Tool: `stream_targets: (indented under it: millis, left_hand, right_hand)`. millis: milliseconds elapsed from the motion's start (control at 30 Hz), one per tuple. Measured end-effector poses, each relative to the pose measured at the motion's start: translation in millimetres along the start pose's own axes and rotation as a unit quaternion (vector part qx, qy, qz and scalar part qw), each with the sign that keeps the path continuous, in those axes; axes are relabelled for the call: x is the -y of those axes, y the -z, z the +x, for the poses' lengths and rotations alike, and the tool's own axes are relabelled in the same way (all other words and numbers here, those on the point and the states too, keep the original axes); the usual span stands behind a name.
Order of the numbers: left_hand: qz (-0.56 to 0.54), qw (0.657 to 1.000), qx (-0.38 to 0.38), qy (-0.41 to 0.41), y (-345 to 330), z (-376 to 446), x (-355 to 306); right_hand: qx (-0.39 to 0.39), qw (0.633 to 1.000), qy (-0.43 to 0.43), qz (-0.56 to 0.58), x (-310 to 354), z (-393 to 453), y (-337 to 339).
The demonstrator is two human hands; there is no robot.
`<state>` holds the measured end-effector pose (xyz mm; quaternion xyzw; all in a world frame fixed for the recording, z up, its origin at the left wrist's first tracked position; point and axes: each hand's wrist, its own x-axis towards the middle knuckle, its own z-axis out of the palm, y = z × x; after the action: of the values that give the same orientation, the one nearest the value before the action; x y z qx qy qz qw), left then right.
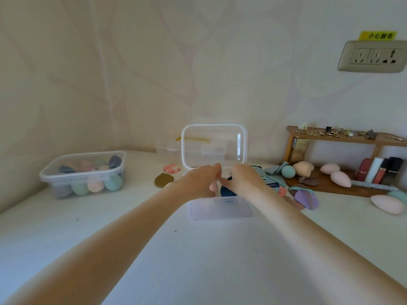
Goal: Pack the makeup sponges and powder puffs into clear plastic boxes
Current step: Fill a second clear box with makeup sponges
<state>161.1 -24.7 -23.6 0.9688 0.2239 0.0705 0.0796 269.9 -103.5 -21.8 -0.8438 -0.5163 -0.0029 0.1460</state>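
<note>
An open clear plastic box stands in the middle of the white table, and its clear lid stands upright just behind it. My left hand and my right hand meet over the box's far side, fingers curled. My right thumb and fingers pinch a dark blue sponge inside the box. A pale pink sponge shows under my left hand; whether that hand holds it is hidden. At the left, a second clear box is full of several coloured sponges.
Loose puffs lie right of the box, among them a purple puff. Pink sponges and a teal one sit by a wooden shelf with lipsticks. A brown puff and a marbled puff lie left. Small clear boxes stand at the wall.
</note>
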Motion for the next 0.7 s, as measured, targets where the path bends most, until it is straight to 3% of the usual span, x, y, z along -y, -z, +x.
stream_targets:
  millis: [133,267,433,700]
  left_hand:
    - [-0.02,1.0,-0.005,-0.024,1,1,0]
    - [-0.029,0.999,-0.005,-0.041,2,1,-3]
    - [-0.019,0.999,-0.006,-0.032,-1,3,-3]
    - [0.017,1.0,0.007,0.022,5,9,-1]
  right_hand:
    - [-0.009,0.999,-0.022,-0.027,1,-8,-3]
    - [-0.071,0.997,-0.036,0.007,-1,-14,-1]
    - [-0.003,0.999,-0.026,0.031,-1,-9,-2]
    - [-0.019,0.992,-0.018,0.127,-5,-12,-3]
